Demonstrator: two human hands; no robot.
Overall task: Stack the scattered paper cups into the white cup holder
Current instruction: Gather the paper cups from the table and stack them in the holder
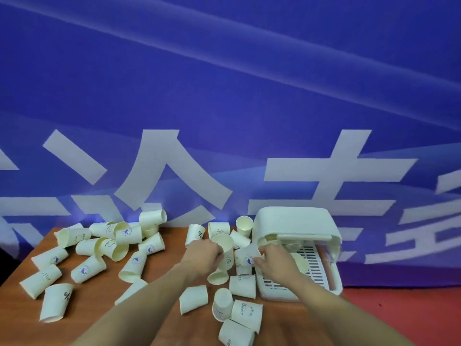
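Several cream paper cups lie scattered over the brown table (159, 283), most on their sides, such as one cup (132, 267) near the middle. My left hand (203, 257) grips an upright cup (225, 250) with its mouth facing up. Just to its right, my right hand (277, 260) pinches another cup (245, 257) printed with a blue mark, at the mouth of the white cup holder (296, 221). The holder stands at the table's right edge with its lid raised and a slotted tray (309, 268) inside. Something pale lies in the tray, partly hidden by my right hand.
A blue banner (224, 96) with large white characters hangs right behind the table. More cups (243, 226) stand against it near the holder. A cluster of cups (237, 310) lies at the front between my forearms. Red floor (399, 315) shows past the table's right edge.
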